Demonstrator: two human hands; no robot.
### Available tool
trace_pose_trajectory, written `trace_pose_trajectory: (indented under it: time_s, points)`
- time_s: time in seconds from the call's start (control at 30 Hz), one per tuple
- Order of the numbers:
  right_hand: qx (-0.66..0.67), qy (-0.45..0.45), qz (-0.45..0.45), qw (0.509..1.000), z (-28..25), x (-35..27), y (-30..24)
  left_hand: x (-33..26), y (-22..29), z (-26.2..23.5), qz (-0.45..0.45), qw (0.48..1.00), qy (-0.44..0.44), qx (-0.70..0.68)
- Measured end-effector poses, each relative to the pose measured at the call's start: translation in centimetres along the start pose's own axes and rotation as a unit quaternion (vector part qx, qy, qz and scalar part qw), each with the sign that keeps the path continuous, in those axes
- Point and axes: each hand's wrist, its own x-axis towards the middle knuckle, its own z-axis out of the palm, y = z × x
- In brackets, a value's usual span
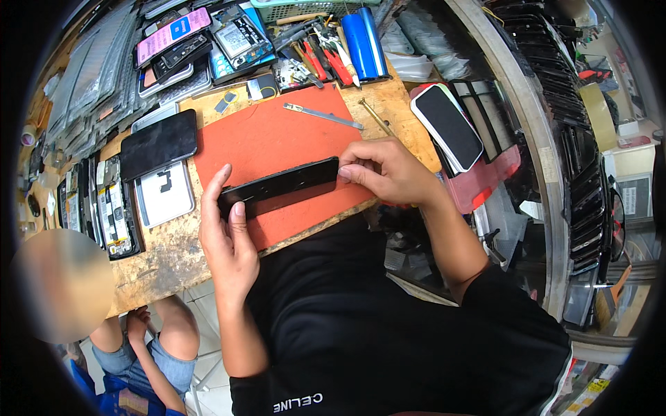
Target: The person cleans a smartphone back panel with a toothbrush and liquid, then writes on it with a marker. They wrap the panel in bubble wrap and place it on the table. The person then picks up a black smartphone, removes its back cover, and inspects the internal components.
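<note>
A black phone [281, 184] is held edge-on over the orange work mat [277, 135]. My left hand [225, 236] grips its left end, thumb and index finger around the corner. My right hand [385, 170] pinches its right end with the fingertips. The phone's narrow black side faces the camera and it hovers just above the mat's near half. Thin metal tweezers [322, 116] lie on the mat's far edge, and a brass-coloured rod [375, 115] rests just to their right.
A dark phone [159, 144] lies on a silver back plate [165, 194] left of the mat. Opened phone boards [114, 208] stand further left. Screwdrivers [326, 59], blue cylinders [364, 38] and phone parts crowd the back. White-cased phones [447, 125] are stacked right. Another person sits lower left.
</note>
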Motion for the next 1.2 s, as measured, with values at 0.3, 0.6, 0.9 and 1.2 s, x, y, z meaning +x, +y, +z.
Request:
trace_pose_trajectory:
  time_s: [0.3,0.6,0.9,1.2]
  points:
    - [0.045,0.059,-0.001,0.997,0.9,0.7,-0.7,0.5,1.0,-1.2,-0.029,0.999,-0.020,-0.020]
    - [-0.019,0.093,-0.180,0.979,3.2,2.6,-4.5,1.7,3.6,-1.9,0.182,0.919,-0.072,0.341]
    - [-0.038,0.226,-0.210,0.951,3.6,2.5,-7.4,3.4,3.4,-1.7,0.117,0.983,0.027,0.139]
    - [-0.043,0.195,-0.221,0.955,5.0,3.9,-9.0,2.9,2.9,2.2,0.009,0.991,0.127,-0.050]
